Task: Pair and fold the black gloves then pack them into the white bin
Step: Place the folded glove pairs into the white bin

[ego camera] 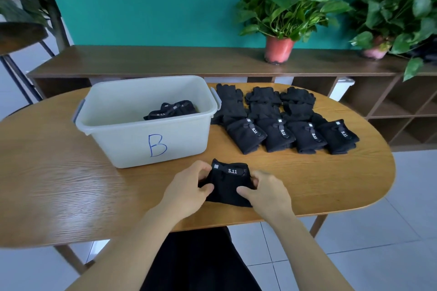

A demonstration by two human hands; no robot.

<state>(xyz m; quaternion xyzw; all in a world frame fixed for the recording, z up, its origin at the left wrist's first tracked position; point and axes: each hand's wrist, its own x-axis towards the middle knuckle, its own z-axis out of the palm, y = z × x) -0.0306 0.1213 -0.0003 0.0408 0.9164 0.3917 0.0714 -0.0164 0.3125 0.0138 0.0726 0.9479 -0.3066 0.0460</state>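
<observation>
Head cam: 1 folded glove pair (228, 184) on table (71, 184) at 6 o'clock, cuff edge twd 12; left hand (189, 186) & right hand (264, 192) each pinch a side. 1 white bin (132, 139) at 10 w/ 1 bundle (170, 110) inside. 4 glove stacks (279, 134) at 2, long axis 11–5, cuffs twd 5.

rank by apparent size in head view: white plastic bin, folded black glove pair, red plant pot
1. white plastic bin
2. folded black glove pair
3. red plant pot
The pot stands farther back, so ranking it below the gloves is unsure.
</observation>
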